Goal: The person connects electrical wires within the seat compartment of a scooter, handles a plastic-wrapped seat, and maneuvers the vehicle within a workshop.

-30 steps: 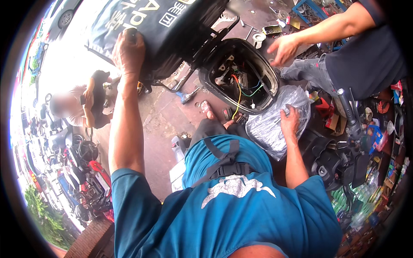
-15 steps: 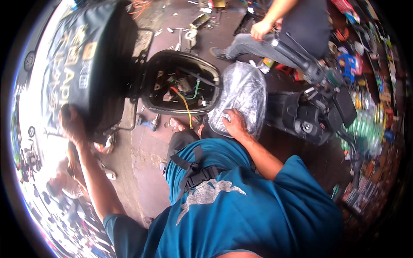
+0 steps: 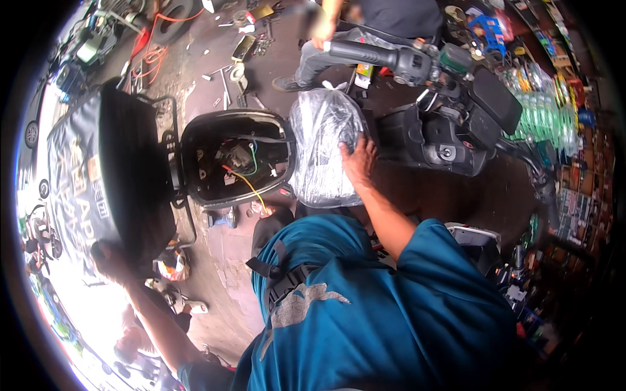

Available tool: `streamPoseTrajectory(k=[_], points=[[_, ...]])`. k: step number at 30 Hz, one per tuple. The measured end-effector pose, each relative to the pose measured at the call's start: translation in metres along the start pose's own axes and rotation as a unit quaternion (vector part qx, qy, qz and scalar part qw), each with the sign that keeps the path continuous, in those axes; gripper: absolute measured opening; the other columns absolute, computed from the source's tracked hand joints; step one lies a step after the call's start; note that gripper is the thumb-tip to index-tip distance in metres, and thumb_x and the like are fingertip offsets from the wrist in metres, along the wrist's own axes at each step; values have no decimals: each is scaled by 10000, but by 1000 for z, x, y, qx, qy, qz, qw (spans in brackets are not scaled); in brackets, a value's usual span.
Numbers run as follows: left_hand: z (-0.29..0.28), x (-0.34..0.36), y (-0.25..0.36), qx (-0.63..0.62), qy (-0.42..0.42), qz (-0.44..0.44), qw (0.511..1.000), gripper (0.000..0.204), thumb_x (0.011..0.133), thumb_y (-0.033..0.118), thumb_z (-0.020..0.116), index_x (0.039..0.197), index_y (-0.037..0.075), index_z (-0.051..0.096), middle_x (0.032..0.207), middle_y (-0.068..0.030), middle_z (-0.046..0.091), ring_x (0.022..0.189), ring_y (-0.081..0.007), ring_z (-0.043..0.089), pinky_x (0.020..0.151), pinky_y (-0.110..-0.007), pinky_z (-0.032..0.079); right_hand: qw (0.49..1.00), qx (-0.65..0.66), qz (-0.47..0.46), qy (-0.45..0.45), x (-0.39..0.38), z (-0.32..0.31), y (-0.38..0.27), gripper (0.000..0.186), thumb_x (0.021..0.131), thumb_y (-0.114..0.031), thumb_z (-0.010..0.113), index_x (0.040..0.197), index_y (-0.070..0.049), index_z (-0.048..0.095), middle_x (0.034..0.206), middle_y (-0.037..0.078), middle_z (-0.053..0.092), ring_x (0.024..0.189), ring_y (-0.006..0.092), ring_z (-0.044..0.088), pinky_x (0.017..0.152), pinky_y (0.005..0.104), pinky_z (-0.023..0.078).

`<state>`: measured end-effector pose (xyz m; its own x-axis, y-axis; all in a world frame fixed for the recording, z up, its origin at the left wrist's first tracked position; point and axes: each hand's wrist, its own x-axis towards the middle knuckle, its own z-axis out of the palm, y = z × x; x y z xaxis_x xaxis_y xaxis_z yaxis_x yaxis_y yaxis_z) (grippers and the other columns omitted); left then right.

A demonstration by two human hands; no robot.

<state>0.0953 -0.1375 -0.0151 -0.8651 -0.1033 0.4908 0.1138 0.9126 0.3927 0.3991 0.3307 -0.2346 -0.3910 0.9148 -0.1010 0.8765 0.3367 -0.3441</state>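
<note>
My right hand (image 3: 358,161) lies on the right part of a scooter seat (image 3: 323,150) wrapped in clear plastic, its fingers spread over the film. To the left of the seat is the open under-seat compartment (image 3: 238,189), with loose wires inside, among them a yellow one (image 3: 244,183) hanging over the near rim. Behind it, at far left, stands a big dark delivery box (image 3: 134,176) with pale lettering. My left hand (image 3: 112,264) is against the near corner of this box; its fingers are in dark shade and their grip is unclear.
Handlebars (image 3: 417,65) and the dark front body (image 3: 430,140) of the scooter lie to the right. A person in grey trousers (image 3: 313,62) sits beyond the seat. Tools (image 3: 228,81) are scattered on the floor. Green bottles (image 3: 544,114) stand at far right.
My right hand has slid farther across the wrapped seat toward its right side, and its fingers have spread. My left hand stays at the box. The whole view has shifted.
</note>
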Motion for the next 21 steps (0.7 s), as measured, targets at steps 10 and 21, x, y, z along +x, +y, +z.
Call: streamPoseTrajectory(k=[10, 21], points=[[-12, -10, 32, 85, -12, 46, 995, 162, 855, 172, 579, 918, 27, 617, 807, -116, 630, 727, -247, 604, 671, -372, 480, 1000, -10, 20, 7, 0, 0, -11, 709, 782, -513, 593, 1293, -55, 411, 1258, 194, 416, 1184, 363, 380, 979, 527, 293], [-1, 9, -12, 174, -4, 153, 973, 186, 870, 229, 558, 909, 72, 651, 826, -73, 648, 751, -247, 603, 707, -362, 476, 1000, 18, 23, 9, 0, 1, -9, 692, 787, -492, 600, 1288, -62, 391, 1283, 202, 392, 1207, 369, 352, 984, 542, 280]])
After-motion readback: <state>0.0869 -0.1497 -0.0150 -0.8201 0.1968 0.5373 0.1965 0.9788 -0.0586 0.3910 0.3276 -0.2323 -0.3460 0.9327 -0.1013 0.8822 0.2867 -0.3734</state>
